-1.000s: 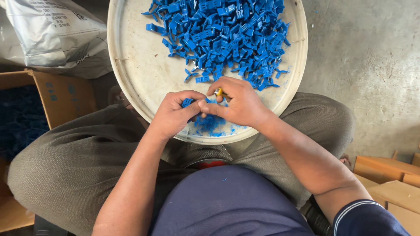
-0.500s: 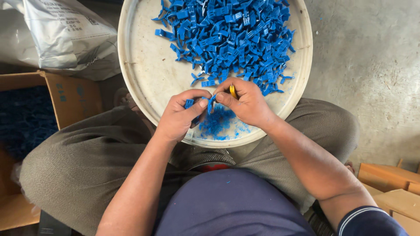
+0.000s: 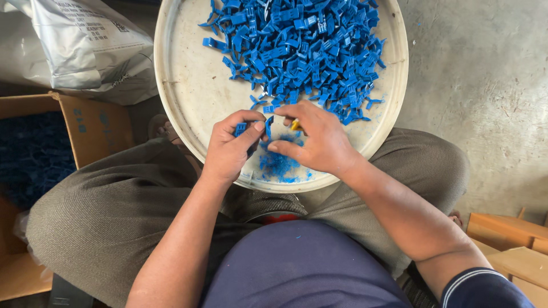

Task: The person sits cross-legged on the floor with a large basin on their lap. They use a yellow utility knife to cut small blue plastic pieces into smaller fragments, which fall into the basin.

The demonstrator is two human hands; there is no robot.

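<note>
Left hand [image 3: 231,149] pinches a blue plastic clip [image 3: 241,129]; right hand [image 3: 317,140] grips a yellow-handled tool [image 3: 295,125] just beside it. Best trim close, shavings [image 3: 278,165] dropping below both hands onto the round tray [image 3: 188,91].

blue clips [image 3: 302,51] crowd far tray [image 3: 182,97], near part bare

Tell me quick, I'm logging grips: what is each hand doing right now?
Left hand: closed, pinching a small blue plastic piece.
Right hand: closed around a small yellow tool, thumb by the blue piece.
</note>
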